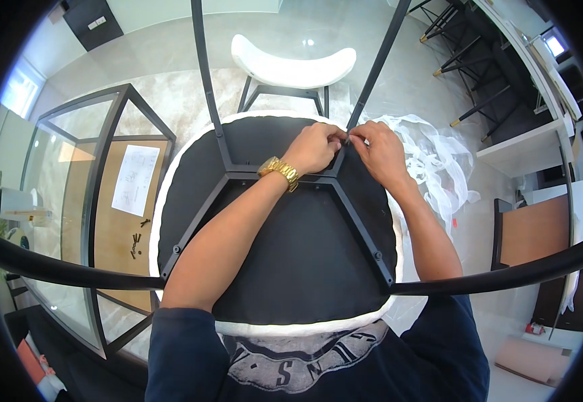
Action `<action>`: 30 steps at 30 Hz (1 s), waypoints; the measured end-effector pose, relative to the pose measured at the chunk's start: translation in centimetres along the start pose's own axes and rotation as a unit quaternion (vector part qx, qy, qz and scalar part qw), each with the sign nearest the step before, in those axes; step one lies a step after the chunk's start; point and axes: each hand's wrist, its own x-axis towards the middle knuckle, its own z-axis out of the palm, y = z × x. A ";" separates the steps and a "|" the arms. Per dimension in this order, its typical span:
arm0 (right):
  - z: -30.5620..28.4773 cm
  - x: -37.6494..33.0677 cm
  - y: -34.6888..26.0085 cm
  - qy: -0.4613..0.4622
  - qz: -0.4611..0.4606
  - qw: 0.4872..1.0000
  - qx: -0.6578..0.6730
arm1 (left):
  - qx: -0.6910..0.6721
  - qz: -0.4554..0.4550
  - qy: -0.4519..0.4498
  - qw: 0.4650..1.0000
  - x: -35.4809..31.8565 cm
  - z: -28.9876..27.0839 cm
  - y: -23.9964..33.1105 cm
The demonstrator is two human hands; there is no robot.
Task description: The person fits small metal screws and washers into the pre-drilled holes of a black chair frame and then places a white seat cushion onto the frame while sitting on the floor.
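Observation:
A chair seat lies upside down before me, with a black underside point(275, 258) and a white padded rim point(399, 244). A black metal leg frame point(275, 175) crosses it, its legs pointing up. My left hand point(313, 149), with a gold watch point(279, 172) on the wrist, rests over the far right part of the frame, fingers curled together. Close beside it, my right hand point(380, 153) pinches at the foot of the far right leg point(374, 70). Whatever is between the fingertips of either hand is too small or hidden to make out.
At left stands a glass-topped table with a black frame point(97, 181); on its brown shelf lie a paper sheet point(135, 179) and several small dark bolts point(135, 248). A white chair point(291, 63) stands beyond. Clear plastic wrapping point(432, 157) lies at right, below dark stools point(469, 74).

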 end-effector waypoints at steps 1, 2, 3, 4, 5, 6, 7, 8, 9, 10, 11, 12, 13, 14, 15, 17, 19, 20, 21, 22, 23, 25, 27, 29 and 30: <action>0.0 0.1 -0.2 -0.004 -0.010 1.000 -0.011 | 0.000 0.004 0.000 1.000 0.0 0.0 0.0; 0.1 0.4 -0.4 -0.009 -0.019 1.000 -0.021 | 0.006 0.004 0.000 1.000 0.1 -0.1 0.1; 0.1 0.5 -0.5 -0.013 -0.028 0.999 -0.035 | 0.011 0.006 -0.001 1.000 0.4 0.0 0.1; 0.0 0.6 -0.4 -0.022 -0.022 0.999 -0.033 | 0.016 0.008 -0.002 1.000 0.6 0.0 0.1; 0.1 0.5 -0.3 -0.031 -0.015 0.999 -0.032 | 0.017 0.018 0.005 1.000 0.7 0.1 0.0; 0.1 0.6 -0.2 -0.040 -0.009 0.999 -0.030 | 0.019 0.027 0.013 0.999 0.8 0.2 -0.2; 0.2 0.8 -0.3 -0.039 -0.009 0.999 -0.032 | 0.021 0.036 0.021 0.999 0.9 0.3 -0.4; 0.5 1.0 -0.5 -0.037 -0.009 0.999 -0.035 | 0.025 0.030 0.019 0.999 1.1 0.3 -0.7; 0.6 1.1 -0.6 -0.034 -0.007 0.999 -0.040 | 0.028 0.028 0.015 0.999 1.3 0.3 -0.5; 0.7 1.1 -0.7 -0.033 -0.004 0.998 -0.045 | 0.032 0.025 0.011 0.999 1.5 0.2 -0.3; 0.8 0.9 -0.7 -0.032 -0.001 0.998 -0.051 | 0.039 0.017 -0.002 0.999 1.8 0.3 0.0; 0.9 1.0 -0.8 -0.031 0.000 0.998 -0.055 | 0.049 0.009 -0.014 0.999 2.0 0.3 0.1; 1.0 1.2 -0.8 -0.035 0.003 0.997 -0.062 | 0.059 0.000 -0.026 0.998 2.2 0.2 0.2; 1.1 1.6 -0.6 -0.040 0.006 0.997 -0.071 | 0.061 -0.002 -0.023 0.998 2.5 0.1 0.3; 1.1 1.8 -0.8 -0.047 0.010 0.996 -0.077 | 0.063 -0.007 -0.020 0.998 2.6 0.1 0.2; 0.6 1.9 -0.9 -0.074 0.071 0.995 0.003 | 0.036 -0.010 -0.001 0.999 2.6 0.2 0.1; 0.2 2.2 -1.4 -0.093 0.109 0.988 0.049 | -0.021 -0.010 0.034 0.999 2.3 0.6 -0.7; 0.1 2.3 -1.6 -0.098 0.119 0.987 0.054 | -0.011 -0.005 0.042 0.999 2.5 0.8 -1.0; 0.2 2.1 -1.7 -0.104 0.132 0.984 0.058 | -0.002 -0.001 0.047 0.999 2.6 1.1 -1.0; 0.5 2.0 -1.4 -0.093 0.143 0.983 0.064 | 0.007 0.003 0.053 0.999 2.6 1.4 -1.1; 0.8 2.0 -0.8 -0.083 0.153 0.982 0.069 | -0.008 -0.003 0.045 0.999 2.5 1.5 -1.3; 0.5 1.8 0.3 -0.093 0.192 0.972 0.102 | -0.037 -0.010 0.034 0.999 2.6 1.3 -0.9; -0.1 1.4 0.9 -0.140 0.253 0.944 0.161 | -0.064 -0.017 0.029 0.997 2.4 1.3 -0.7; 0.0 1.2 0.6 -0.113 0.235 0.954 0.146 | -0.076 -0.027 0.023 0.996 2.4 1.2 -0.5; 0.0 1.2 0.2 -0.101 0.225 0.959 0.139 | -0.075 -0.035 0.019 0.996 2.6 1.0 -0.6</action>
